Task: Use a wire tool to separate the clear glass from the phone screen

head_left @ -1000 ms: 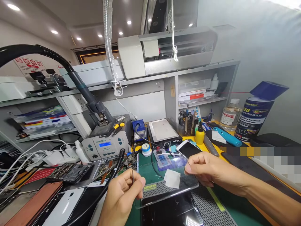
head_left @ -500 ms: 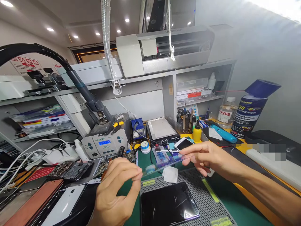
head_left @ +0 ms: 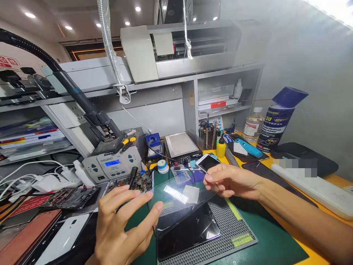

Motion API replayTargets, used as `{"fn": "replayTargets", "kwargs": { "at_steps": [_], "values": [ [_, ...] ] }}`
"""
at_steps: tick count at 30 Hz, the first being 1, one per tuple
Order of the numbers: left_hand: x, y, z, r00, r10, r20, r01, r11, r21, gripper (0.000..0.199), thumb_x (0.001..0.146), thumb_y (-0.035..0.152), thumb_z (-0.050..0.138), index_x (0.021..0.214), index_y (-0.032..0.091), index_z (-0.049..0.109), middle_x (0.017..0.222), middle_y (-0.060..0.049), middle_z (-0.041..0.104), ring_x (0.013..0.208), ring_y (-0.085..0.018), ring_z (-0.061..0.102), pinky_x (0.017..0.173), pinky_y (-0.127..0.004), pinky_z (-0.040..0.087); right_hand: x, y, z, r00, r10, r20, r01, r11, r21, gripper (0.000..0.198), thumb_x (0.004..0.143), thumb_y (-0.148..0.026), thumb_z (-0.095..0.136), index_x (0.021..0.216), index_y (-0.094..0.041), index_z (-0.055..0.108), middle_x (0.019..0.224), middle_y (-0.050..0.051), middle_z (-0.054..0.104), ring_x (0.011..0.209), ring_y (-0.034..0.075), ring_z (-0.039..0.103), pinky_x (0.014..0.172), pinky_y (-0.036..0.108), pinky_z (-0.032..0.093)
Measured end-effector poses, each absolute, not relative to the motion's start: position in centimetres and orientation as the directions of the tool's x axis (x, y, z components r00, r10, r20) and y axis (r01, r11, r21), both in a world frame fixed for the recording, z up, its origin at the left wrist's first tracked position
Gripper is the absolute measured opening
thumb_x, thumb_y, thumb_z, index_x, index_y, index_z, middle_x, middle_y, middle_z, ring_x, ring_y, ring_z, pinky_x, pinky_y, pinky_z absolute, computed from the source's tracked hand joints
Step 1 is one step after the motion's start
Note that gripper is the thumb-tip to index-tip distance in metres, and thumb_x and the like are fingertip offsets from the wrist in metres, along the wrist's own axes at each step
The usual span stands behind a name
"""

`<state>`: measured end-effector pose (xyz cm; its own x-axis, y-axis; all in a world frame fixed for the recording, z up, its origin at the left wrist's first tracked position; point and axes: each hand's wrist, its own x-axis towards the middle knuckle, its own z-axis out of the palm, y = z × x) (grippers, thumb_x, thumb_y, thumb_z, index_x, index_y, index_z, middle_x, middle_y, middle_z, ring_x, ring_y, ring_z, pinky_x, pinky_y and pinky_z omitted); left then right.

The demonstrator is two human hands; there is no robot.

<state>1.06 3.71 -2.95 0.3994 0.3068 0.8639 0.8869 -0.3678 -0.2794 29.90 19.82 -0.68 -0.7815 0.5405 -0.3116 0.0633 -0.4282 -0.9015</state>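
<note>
My right hand (head_left: 226, 180) is closed, pinching the right edge of a clear glass screen protector (head_left: 173, 195) with a thin dark border. The protector is tilted and reflects a bright patch of light. At its left edge my left hand (head_left: 127, 221) has its fingers spread; whether a fingertip touches the glass I cannot tell. Below the sheet lies a phone (head_left: 190, 232), its dark glossy screen facing up, on a grey perforated mat (head_left: 234, 224). A small white wipe (head_left: 191, 194) shows through the glass.
A soldering station (head_left: 113, 165), circuit boards (head_left: 146, 182) and loose phone parts stand at the left. Behind are a heating plate (head_left: 183, 145), a white phone (head_left: 207, 162) and a yellow bottle (head_left: 221, 148). A spray can (head_left: 278, 125) stands at the right.
The screen protector has turned from nearly edge-on to showing its broad face. My left fingers have gone from a pinch at its edge to spread apart. The camera view has shifted.
</note>
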Motion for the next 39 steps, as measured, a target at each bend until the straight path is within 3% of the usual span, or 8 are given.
{"fn": "replayTargets", "kwargs": {
  "at_steps": [3,6,9,11,15,19,29,39],
  "values": [
    [1.6,4.2,-3.0,0.287,0.327,0.900,0.913,-0.379,-0.154,0.075,0.064,-0.003,0.083,0.127,0.035,0.071,0.110,-0.009,0.072,0.107,-0.029,0.062,0.100,-0.047,0.050,29.8,19.8,-0.8,-0.759,0.587,-0.281,0.034,-0.396,-0.917,0.028,0.071,-0.032,0.088,0.072,-0.011,0.069,0.077,0.003,0.062,0.055,0.004,0.036,0.043,0.017,0.021],
    [1.7,4.4,-3.1,-0.139,0.463,0.875,0.859,-0.384,0.339,0.063,0.077,0.004,0.075,0.134,0.029,0.064,0.113,-0.009,0.070,0.110,-0.028,0.063,0.104,-0.045,0.045,29.9,19.7,-0.6,-0.717,0.655,-0.238,-0.003,-0.344,-0.939,0.030,0.073,-0.036,0.088,0.075,-0.012,0.070,0.078,0.002,0.060,0.058,0.005,0.036,0.044,0.018,0.020],
    [1.6,4.3,-2.8,-0.458,0.736,0.499,0.389,-0.339,0.857,0.028,0.090,0.028,0.066,0.115,0.021,0.073,0.100,-0.010,0.074,0.104,-0.029,0.065,0.099,-0.043,0.047,29.8,19.5,-0.6,-0.680,0.708,-0.190,-0.023,-0.280,-0.960,0.033,0.075,-0.042,0.087,0.076,-0.013,0.070,0.072,-0.001,0.056,0.057,0.006,0.031,0.047,0.020,0.020],
    [2.0,4.2,-2.2,-0.413,0.881,0.231,0.066,-0.224,0.972,0.036,0.089,0.044,0.064,0.107,0.015,0.075,0.094,-0.013,0.076,0.099,-0.030,0.066,0.094,-0.043,0.048,29.7,19.4,-0.7,-0.663,0.730,-0.165,-0.023,-0.240,-0.971,0.035,0.077,-0.045,0.085,0.076,-0.013,0.071,0.059,-0.005,0.046,0.054,0.006,0.026,0.048,0.022,0.018],
    [3.9,4.4,-1.5,-0.381,0.925,0.007,-0.018,-0.015,1.000,0.036,0.081,0.049,0.078,0.096,0.016,0.076,0.085,-0.008,0.075,0.090,-0.023,0.064,0.092,-0.037,0.044,29.5,19.1,-0.9,-0.664,0.735,-0.139,0.001,-0.185,-0.983,0.036,0.077,-0.047,0.085,0.075,-0.014,0.071,0.051,-0.008,0.035,0.051,0.006,0.023,0.049,0.026,0.013],
    [4.9,4.4,-1.6,-0.405,0.914,0.030,0.066,-0.004,0.998,0.033,0.079,0.050,0.080,0.079,0.017,0.074,0.078,-0.003,0.069,0.082,-0.018,0.058,0.082,-0.030,0.042,29.4,18.8,-0.6,-0.674,0.727,-0.130,0.030,-0.149,-0.988,0.035,0.077,-0.046,0.085,0.076,-0.014,0.071,0.051,-0.008,0.036,0.052,0.006,0.024,0.051,0.026,0.013],
    [4.6,4.0,-2.3,-0.392,0.914,0.100,0.195,-0.024,0.980,0.032,0.083,0.050,0.077,0.077,0.019,0.074,0.078,-0.001,0.067,0.080,-0.016,0.058,0.078,-0.025,0.044,29.2,18.6,-1.1,-0.657,0.741,-0.139,0.071,-0.122,-0.990,0.033,0.073,-0.043,0.085,0.068,-0.015,0.069,0.048,-0.008,0.036,0.049,0.006,0.026,0.049,0.027,0.014],
    [4.7,4.2,-2.2,-0.389,0.919,0.064,0.128,-0.015,0.992,0.034,0.079,0.050,0.080,0.072,0.018,0.071,0.074,-0.001,0.067,0.078,-0.016,0.060,0.077,-0.026,0.045,29.2,18.5,-1.1,-0.656,0.744,-0.129,0.073,-0.108,-0.991,0.034,0.075,-0.043,0.084,0.066,-0.015,0.067,0.053,-0.008,0.037,0.050,0.006,0.026,0.050,0.026,0.013]
  ]
}}
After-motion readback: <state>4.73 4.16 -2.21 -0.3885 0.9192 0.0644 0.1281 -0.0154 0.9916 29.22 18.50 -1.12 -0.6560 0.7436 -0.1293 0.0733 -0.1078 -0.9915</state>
